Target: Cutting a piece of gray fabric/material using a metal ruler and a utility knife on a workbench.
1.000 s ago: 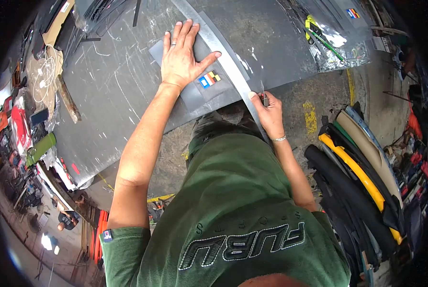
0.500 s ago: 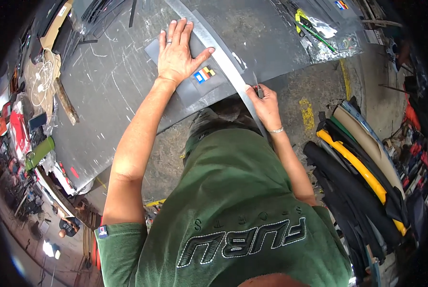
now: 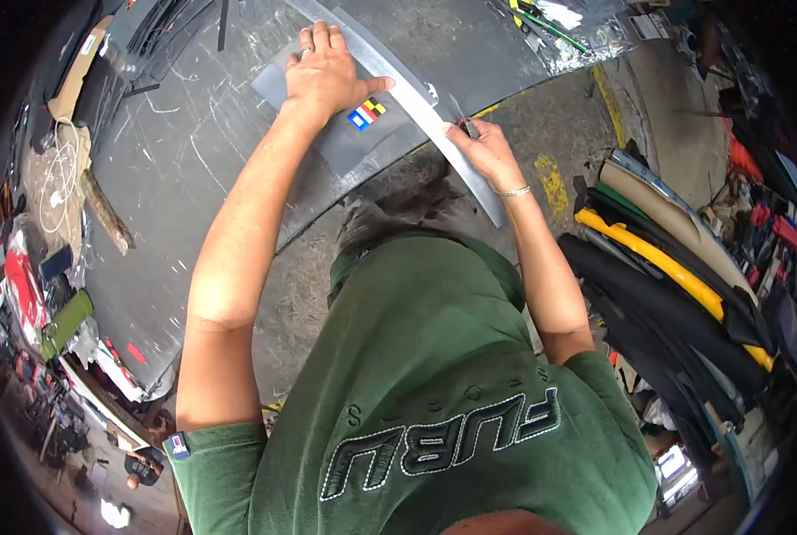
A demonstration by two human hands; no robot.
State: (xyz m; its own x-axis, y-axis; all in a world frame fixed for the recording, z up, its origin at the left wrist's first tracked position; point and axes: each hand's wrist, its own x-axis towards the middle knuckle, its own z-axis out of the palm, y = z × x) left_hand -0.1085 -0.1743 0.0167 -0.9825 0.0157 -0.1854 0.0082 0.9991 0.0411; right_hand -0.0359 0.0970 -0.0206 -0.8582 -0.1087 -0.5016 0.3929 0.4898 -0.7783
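My left hand [image 3: 325, 76] lies flat with fingers spread on a thin dark grey sheet [image 3: 372, 152], its thumb on a long metal straightedge [image 3: 407, 94]. Below that thumb, a small multicoloured flag-like print [image 3: 365, 114] shows on the sheet. The straightedge crosses the sheet at a slant, and its near end hangs past the table edge toward my body. At that edge my right hand [image 3: 489, 156] is closed around a small dark tool [image 3: 470, 129], seemingly a utility knife, beside the straightedge. Its blade is mostly hidden.
The scratched dark table [image 3: 184, 169] holds dark strips [image 3: 176, 45], a wooden stick [image 3: 106, 214] and a white cord [image 3: 58, 183] on the left. Clear plastic [image 3: 586, 45] lies at the far right. Rolls of material [image 3: 666, 259] stand right of me on the floor.
The whole view has shifted, so the table sits higher in the picture. Both hands keep nearly the same places along the straightedge; less of the small tool shows in my right hand.
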